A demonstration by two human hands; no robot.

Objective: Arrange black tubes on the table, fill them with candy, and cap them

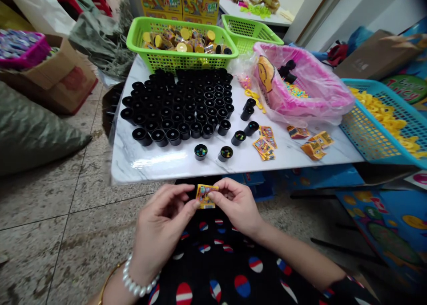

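Observation:
Above my lap, at the table's front edge, I hold a small yellow printed paper card (206, 198). My right hand (238, 207) pinches its right side, the thumb lying across the printed face. My left hand (163, 220) has its thumb against the lower left corner and its index finger by the upper left edge. Just beyond the hands stand black cups with coloured bits inside, one cup (200, 152) at left and another cup (226, 153) at right. More printed cards (264, 148) lie in a loose pile, and folded yellow printed papers (313, 149) rest to their right.
Many black cups (173, 136) stand in rows on the white table (156, 162). Behind them is a green basket (187, 64) of yellow-capped containers. A pink plastic-lined basket (307, 100) holds coloured bits; a blue basket (367, 136) holds yellow pieces. A carton (66, 82) sits left.

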